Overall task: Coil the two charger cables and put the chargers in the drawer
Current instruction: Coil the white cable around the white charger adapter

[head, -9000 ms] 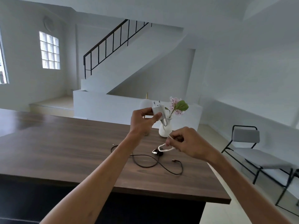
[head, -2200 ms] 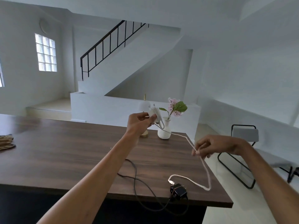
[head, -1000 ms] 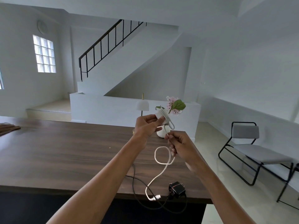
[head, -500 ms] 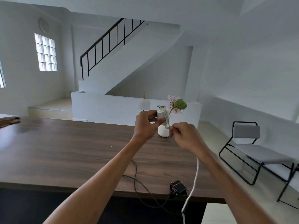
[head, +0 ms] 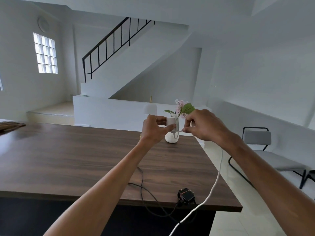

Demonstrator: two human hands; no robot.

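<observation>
My left hand grips a small white charger in the air above the dark wooden table. A few turns of its white cable lie round the charger. My right hand pinches that cable right beside the charger; the loose end hangs under my right forearm, past the table's near edge and out of the frame. A black charger lies near the table's front right corner, and its thin black cable trails over the edge. No drawer is in view.
A white vase with a pink flower and a small white lamp stand at the table's far side, just behind my hands. A grey chair with a black frame stands to the right on the pale floor. Something brown lies at the table's far left.
My right hand has risen level with the charger and come close beside it, laying the white cable round it. The hanging length of cable has grown shorter since the wide loop earlier.
</observation>
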